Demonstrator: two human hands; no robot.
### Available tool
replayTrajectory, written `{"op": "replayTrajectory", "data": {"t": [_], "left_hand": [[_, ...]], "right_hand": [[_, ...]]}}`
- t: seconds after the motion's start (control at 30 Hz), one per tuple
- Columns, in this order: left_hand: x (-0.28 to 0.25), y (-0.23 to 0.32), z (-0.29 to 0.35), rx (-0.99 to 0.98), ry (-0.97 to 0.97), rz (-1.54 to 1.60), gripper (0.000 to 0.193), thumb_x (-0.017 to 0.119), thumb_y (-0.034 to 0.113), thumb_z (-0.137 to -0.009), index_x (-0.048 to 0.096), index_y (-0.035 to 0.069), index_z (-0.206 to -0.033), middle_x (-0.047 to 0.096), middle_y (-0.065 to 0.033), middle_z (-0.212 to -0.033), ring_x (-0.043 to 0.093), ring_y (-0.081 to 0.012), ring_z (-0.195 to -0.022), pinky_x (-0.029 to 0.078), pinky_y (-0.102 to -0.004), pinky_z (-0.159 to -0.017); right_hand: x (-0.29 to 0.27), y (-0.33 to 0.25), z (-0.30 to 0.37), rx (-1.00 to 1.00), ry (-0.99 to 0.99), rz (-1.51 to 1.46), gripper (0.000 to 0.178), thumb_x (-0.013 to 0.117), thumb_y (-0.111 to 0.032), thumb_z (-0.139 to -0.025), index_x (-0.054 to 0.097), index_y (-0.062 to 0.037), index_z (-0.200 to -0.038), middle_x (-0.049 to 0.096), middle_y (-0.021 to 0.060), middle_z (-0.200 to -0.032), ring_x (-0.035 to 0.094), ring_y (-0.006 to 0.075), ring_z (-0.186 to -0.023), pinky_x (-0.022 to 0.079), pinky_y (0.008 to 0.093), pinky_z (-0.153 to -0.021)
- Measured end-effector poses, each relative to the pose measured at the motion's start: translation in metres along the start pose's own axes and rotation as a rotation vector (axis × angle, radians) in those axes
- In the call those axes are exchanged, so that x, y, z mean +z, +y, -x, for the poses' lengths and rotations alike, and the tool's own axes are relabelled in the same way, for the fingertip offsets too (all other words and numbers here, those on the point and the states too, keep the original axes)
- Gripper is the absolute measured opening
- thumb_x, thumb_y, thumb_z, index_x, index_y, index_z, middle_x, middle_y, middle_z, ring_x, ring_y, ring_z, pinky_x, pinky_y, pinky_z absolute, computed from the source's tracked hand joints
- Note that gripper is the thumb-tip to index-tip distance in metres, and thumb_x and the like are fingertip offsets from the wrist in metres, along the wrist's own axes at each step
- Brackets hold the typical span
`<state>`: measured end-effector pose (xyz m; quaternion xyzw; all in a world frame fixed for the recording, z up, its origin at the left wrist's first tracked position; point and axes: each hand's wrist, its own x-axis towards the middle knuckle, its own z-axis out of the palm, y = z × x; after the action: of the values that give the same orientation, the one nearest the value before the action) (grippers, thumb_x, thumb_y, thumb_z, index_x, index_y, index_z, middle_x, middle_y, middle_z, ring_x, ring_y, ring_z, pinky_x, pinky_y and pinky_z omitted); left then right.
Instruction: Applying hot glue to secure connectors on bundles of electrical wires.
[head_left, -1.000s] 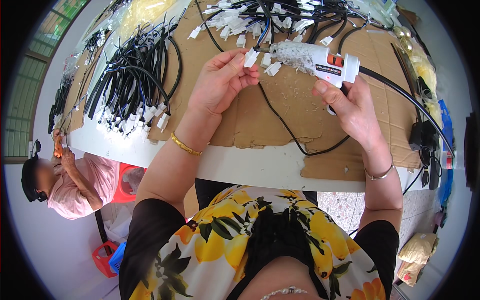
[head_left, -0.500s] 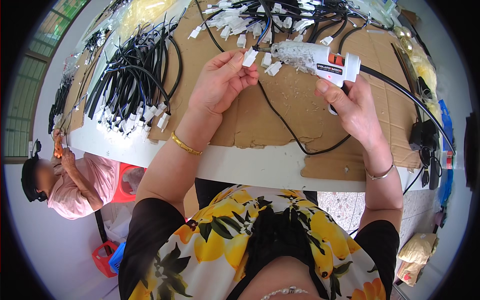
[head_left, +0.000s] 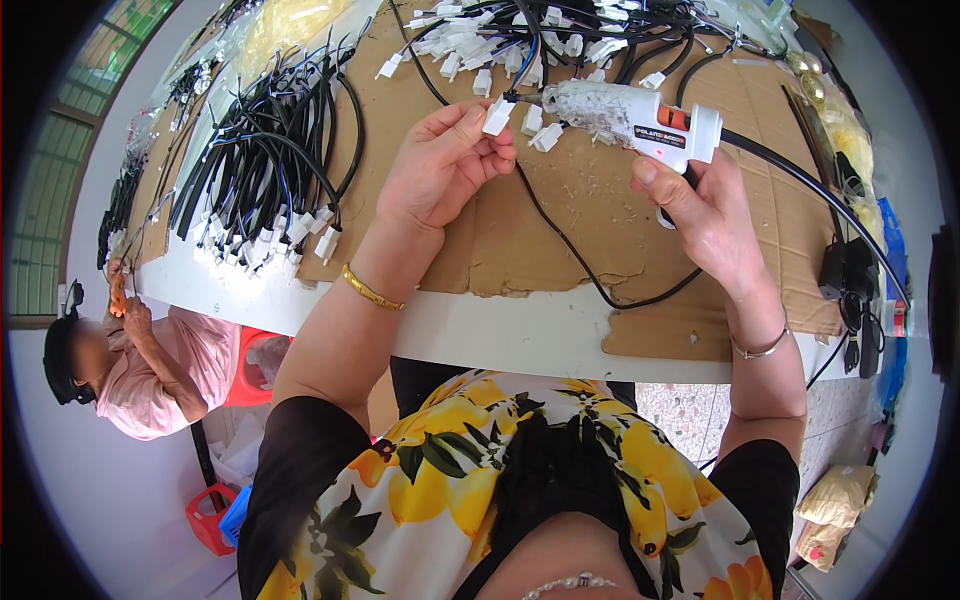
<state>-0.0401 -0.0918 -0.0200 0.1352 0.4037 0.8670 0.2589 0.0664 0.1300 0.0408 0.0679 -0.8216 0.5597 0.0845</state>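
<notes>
My left hand (head_left: 449,160) pinches a small white plug connector (head_left: 498,115) between thumb and fingers, above the cardboard. In my right hand (head_left: 705,205) is a white hot glue gun (head_left: 625,115), smeared with residue along its front. The gun's nozzle points left and meets the connector's wire end, or comes very close to it; I cannot tell which. A thick black cord (head_left: 770,155) runs from the rear of the gun. More black cables with white connectors (head_left: 480,80) lie just beyond the hands.
A bundle of black cables (head_left: 270,150) with white connectors lies at the left. Brown cardboard (head_left: 560,240) covers much of the white table (head_left: 480,335). A black adapter (head_left: 850,268) sits at the right edge. Another person (head_left: 150,370) works at the far left with an orange-handled tool (head_left: 117,302).
The white connector has shifted very slightly. Both hands and the glue gun stay almost in place.
</notes>
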Motion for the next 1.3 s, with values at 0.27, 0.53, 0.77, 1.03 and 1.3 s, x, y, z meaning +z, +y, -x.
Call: {"op": "replayTrajectory", "data": {"t": [0.27,0.53,0.77,1.03,1.3], "left_hand": [[0.005,0.0024,0.0027,-0.038,-0.021,-0.022,0.023,0.05,0.014,-0.087,0.053,-0.004,-0.102,0.052,-0.0073,-0.082,0.048,-0.0155,-0.073,0.044,-0.0253,-0.064],[-0.0007,0.0023,0.0005,-0.035,-0.066,0.043,0.022,0.053,0.014,-0.087,0.054,-0.003,-0.1,0.058,-0.0106,-0.081,0.054,-0.0164,-0.071,0.044,-0.028,-0.06],[0.0027,0.0026,0.0013,-0.041,-0.057,-0.001,0.021,0.052,0.011,-0.085,0.052,-0.004,-0.1,0.051,-0.0068,-0.081,0.046,-0.0152,-0.071,0.04,-0.0235,-0.061],[-0.0019,0.0029,0.0,0.051,-0.004,-0.06,0.021,0.055,0.01,-0.084,0.056,-0.002,-0.102,0.06,-0.0119,-0.088,0.053,-0.0138,-0.068,0.043,-0.0253,-0.059],[0.0049,0.0011,-0.0002,0.159,0.133,-0.128,0.025,0.059,0.002,-0.08,0.055,-0.004,-0.104,0.06,-0.0111,-0.091,0.06,-0.0192,-0.078,0.05,-0.0294,-0.072]], "right_hand": [[0.0012,-0.0014,-0.0002,-0.025,0.009,-0.009,0.028,0.06,-0.023,-0.083,0.053,-0.0008,-0.099,0.057,0.002,-0.074,0.048,0.0066,-0.062,0.039,0.0204,-0.053],[-0.0004,0.0001,-0.0001,0.009,0.013,-0.11,0.026,0.059,-0.023,-0.083,0.054,-0.0003,-0.095,0.057,0.0027,-0.072,0.048,0.0071,-0.061,0.039,0.0206,-0.054],[-0.003,-0.0027,-0.0007,0.029,-0.024,-0.07,0.027,0.059,-0.023,-0.083,0.054,0.0004,-0.096,0.056,0.0031,-0.072,0.048,0.0075,-0.061,0.039,0.0208,-0.054],[-0.0012,-0.0003,-0.002,0.049,0.005,-0.128,0.024,0.057,-0.023,-0.084,0.055,-0.0008,-0.094,0.056,0.0025,-0.072,0.048,0.0072,-0.062,0.039,0.0208,-0.055],[-0.0007,0.0018,-0.0033,0.115,0.003,-0.109,0.025,0.056,-0.024,-0.085,0.057,-0.001,-0.093,0.056,0.0022,-0.071,0.049,0.0077,-0.062,0.04,0.0216,-0.057]]}}
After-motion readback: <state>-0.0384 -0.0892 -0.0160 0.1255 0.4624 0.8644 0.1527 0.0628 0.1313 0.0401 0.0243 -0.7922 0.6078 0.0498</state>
